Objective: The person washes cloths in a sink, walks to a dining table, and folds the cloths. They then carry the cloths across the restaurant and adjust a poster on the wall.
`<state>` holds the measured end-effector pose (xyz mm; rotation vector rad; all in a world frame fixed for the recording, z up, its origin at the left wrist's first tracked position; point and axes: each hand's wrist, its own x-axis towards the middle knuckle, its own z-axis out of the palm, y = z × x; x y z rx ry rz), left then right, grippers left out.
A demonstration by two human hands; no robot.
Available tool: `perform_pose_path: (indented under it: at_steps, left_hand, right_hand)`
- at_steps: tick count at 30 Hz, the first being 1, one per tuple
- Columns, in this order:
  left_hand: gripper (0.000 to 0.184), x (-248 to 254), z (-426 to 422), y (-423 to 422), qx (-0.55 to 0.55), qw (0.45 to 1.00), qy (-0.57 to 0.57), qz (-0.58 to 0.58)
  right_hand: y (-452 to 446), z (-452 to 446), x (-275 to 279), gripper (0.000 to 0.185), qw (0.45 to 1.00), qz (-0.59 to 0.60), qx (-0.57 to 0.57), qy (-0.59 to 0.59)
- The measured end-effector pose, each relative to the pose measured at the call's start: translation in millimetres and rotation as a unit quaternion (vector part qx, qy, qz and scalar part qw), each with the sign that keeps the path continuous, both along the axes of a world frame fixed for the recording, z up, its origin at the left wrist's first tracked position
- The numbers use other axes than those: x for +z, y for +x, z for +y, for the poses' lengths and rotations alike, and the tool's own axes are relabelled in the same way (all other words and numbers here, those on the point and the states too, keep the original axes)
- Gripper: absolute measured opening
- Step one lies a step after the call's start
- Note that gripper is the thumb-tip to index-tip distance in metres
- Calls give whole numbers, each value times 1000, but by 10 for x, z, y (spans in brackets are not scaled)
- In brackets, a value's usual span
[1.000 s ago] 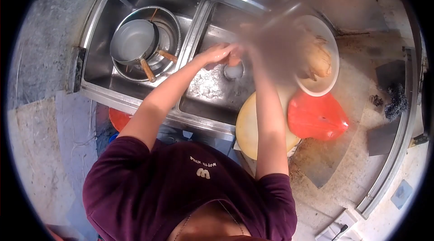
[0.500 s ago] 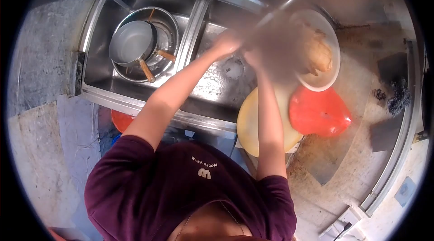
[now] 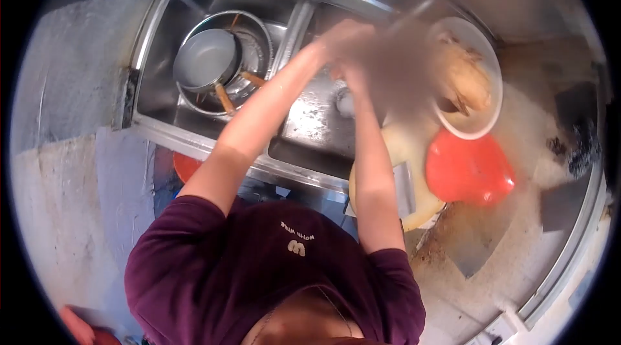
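Two bare hands, the left hand [image 3: 346, 34] and the right hand [image 3: 350, 73], are close together over the wet, shiny right basin [image 3: 307, 115] of a stainless-steel double sink. A brown-grey blur covers part of them, so whether they are open, closed or gripping something cannot be told. The nearest clear thing is a pale round drain piece [image 3: 345, 105] in the basin floor, just below the right hand. Outward to the right, a round yellowish board [image 3: 414, 151] lies under the right forearm, with a flat grey rectangular piece [image 3: 405, 190], perhaps metal, on top. Beside the board is a glossy red plastic item [image 3: 469, 167]; beyond it, a white oval bowl [image 3: 498, 86] holds a tan plucked bird [image 3: 472, 76] that looks whole. In the left basin [image 3: 162, 86], a grey pan with a wooden handle [image 3: 207, 60] sits in a wide round metal vessel [image 3: 266, 47]. Handling at the right basin seems under way; how much is done or left cannot be judged. Compared with half a second earlier, the left hand is farther toward the basin's back, the view has shifted slightly, and the grey piece now shows on the board.
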<state>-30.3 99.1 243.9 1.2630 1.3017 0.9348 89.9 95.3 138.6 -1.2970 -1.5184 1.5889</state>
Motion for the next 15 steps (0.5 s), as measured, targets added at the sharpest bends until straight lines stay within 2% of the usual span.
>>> perform_pose_path:
  at_steps: [2, 3, 5, 8, 9, 10, 12, 13, 14, 15]
  left_hand:
    - [21, 19, -143, -155, 39, 999, 4, -11]
    - [21, -112, -224, -208, 99, 991, 8, -90]
    - [22, -330, -368, -331, 170, 972, -4, -164]
    - [25, -563, -505, -541, 219, 962, -45, -156]
    - [34, -661, -545, -485, 181, 978, -10, -104]
    - [46, -513, -665, -402, 144, 985, -12, 93]
    - [61, -355, -727, -99, 172, 952, -100, 233]
    - [72, -435, -655, -13, 190, 960, -147, 143]
    - [80, -674, -556, 33, 190, 966, -135, 114]
    - [83, -622, -491, 118, 197, 964, -147, 99]
  right_hand:
    - [-42, 97, 101, 35, 997, -46, 41, -48]
    - [-61, 125, 161, 34, 997, -42, 44, -54]
    - [-106, 174, 306, 33, 997, -31, 43, -64]
    - [-71, 403, -225, 33, 974, -201, 41, 91]
    - [-88, 389, -211, 31, 969, -224, 9, 100]
    - [-115, 364, -153, 30, 963, -246, -24, 107]
    - [-114, 334, -27, 30, 961, -232, -23, 148]
    - [-149, 369, -71, 31, 936, -309, -10, 168]
    - [-91, 479, -515, 32, 951, -265, -7, 160]
    - [-28, 590, -960, 34, 964, -220, -5, 151]
